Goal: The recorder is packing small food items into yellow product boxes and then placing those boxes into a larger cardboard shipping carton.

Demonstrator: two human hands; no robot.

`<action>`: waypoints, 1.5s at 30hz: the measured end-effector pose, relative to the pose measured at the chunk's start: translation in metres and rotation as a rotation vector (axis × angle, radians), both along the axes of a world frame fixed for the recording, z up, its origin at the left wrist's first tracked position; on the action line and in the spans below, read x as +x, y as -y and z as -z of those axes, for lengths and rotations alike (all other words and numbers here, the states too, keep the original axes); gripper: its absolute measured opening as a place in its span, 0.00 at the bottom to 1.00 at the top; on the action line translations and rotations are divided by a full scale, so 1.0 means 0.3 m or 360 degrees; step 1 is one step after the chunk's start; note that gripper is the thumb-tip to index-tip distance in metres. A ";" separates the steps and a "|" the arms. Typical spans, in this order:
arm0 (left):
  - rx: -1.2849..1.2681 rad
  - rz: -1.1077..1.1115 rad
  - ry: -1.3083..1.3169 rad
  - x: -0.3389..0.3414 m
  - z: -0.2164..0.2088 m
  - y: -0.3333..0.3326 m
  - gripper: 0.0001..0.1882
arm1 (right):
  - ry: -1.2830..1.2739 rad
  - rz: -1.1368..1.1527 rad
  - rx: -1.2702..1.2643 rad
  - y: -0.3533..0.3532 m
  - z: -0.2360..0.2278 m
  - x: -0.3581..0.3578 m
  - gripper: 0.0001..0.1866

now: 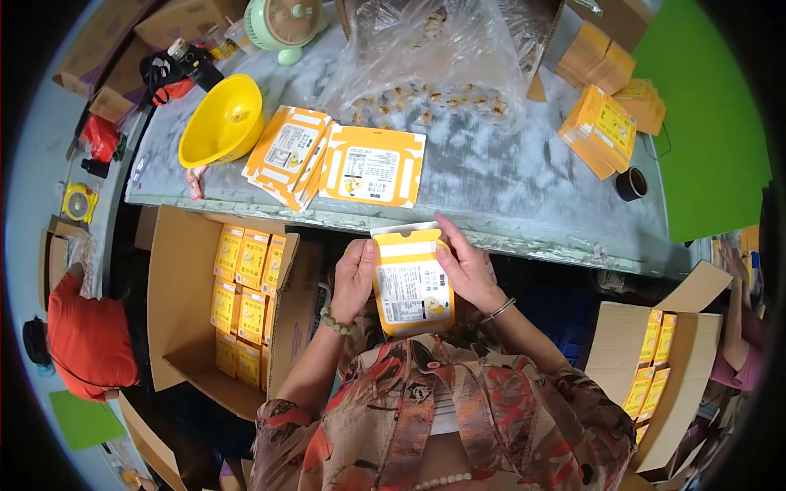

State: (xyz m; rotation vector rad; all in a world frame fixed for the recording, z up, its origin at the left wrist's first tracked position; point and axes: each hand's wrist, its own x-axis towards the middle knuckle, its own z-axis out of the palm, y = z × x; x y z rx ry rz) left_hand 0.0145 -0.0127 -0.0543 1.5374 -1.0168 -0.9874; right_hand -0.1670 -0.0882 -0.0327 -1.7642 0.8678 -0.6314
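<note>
Between my hands, in front of the table edge, is a yellow-and-white carton with a printed panel facing up and its top flaps standing out. My left hand grips its left side with bent fingers. On the other side my right hand holds the carton near its top corner, thumb on the front and the other fingers partly hidden behind. Flat carton blanks lie on the table just beyond, beside a fanned stack of the same blanks.
A yellow bowl, green fan and clear bag of small wrapped pieces occupy the table. Carton stacks stand right. Open boxes of packed cartons flank me, left and right. A person in red works left.
</note>
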 end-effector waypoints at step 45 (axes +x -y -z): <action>-0.0149 -0.0167 -0.0990 0.193 0.097 0.177 0.15 | -0.0605 0.0190 -0.0884 0.954 0.218 0.424 0.18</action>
